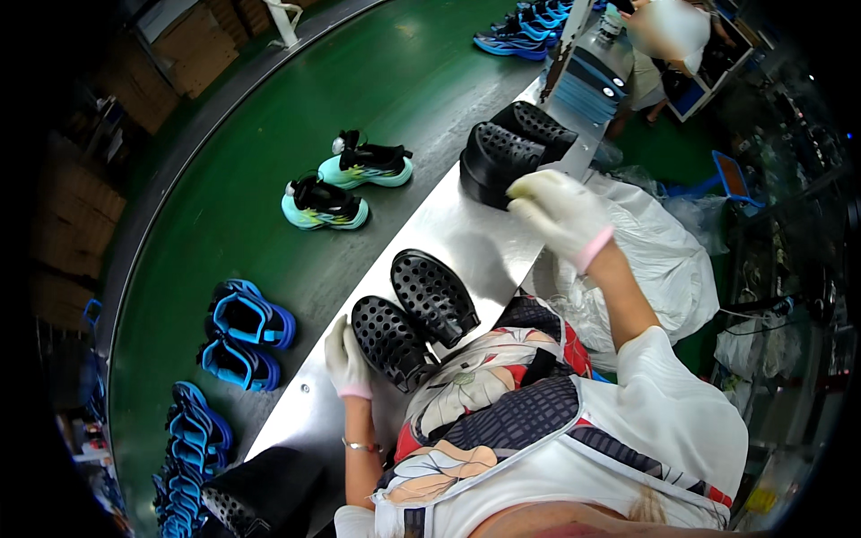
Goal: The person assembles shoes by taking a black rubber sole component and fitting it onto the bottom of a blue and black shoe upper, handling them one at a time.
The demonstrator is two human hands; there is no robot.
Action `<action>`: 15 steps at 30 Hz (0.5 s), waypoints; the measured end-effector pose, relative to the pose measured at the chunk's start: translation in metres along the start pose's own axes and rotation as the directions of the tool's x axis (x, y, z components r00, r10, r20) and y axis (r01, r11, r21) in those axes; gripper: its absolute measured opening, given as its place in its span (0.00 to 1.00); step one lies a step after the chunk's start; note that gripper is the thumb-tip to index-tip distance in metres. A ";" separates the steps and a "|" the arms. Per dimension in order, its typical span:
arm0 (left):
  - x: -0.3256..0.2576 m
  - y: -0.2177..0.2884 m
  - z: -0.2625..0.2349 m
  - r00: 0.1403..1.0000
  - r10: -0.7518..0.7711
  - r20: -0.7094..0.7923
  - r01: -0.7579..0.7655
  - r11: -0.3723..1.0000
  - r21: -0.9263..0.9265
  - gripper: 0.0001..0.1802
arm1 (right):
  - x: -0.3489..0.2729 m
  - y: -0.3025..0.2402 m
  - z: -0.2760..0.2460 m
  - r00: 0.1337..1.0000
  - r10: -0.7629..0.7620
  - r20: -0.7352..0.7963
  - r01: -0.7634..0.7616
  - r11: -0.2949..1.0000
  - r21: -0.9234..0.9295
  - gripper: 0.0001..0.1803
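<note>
On the metal table in front of me lies a pair of black shoes with perforated tops: a left one (386, 332) and a right one (430, 287). My left hand (345, 360), in a white glove, rests alongside the left shoe, its fingers stretched out and not wrapped round it. Farther right stand more black perforated shoes (495, 166), set close together. My right hand (558, 213), gloved too, is at their near side with its fingers extended and apart. Whether its fingertips touch them I cannot tell.
Left of the table runs a green conveyor belt (242, 206). It carries mint-and-black sneakers (366, 166), blue-and-black sneakers (251, 314) and a row of blue shoes (193, 430). A black item (265, 493) is at lower left, a white plastic bag (659, 242) on the right. Another person stands at upper right.
</note>
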State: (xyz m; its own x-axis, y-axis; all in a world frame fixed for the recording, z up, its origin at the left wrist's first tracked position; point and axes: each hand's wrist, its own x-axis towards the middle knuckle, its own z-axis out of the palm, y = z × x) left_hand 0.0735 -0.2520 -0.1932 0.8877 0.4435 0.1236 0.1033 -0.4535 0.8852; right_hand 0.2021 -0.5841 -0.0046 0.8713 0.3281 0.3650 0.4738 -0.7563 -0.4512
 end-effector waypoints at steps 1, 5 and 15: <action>0.014 0.012 0.001 0.999 0.045 0.003 -0.045 0.998 0.043 0.16 | -0.004 0.010 -0.004 0.999 0.045 -0.015 -0.045 0.999 -0.018 0.10; 0.079 0.022 -0.002 0.978 0.171 0.116 -0.190 0.966 0.177 0.18 | -0.009 0.041 -0.004 0.984 0.168 -0.054 -0.167 0.986 0.018 0.10; 0.184 0.071 0.064 0.885 0.210 0.416 -0.333 0.909 0.250 0.32 | 0.039 0.120 0.006 0.994 -0.027 0.104 0.062 0.933 -0.354 0.22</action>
State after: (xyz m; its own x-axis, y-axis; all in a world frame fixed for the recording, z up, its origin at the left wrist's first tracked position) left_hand 0.2724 -0.2521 -0.1362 0.9938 -0.0239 0.1086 -0.0893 -0.7535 0.6513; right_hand 0.2935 -0.6585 -0.0495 0.8670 0.4051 0.2903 0.4508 -0.8858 -0.1100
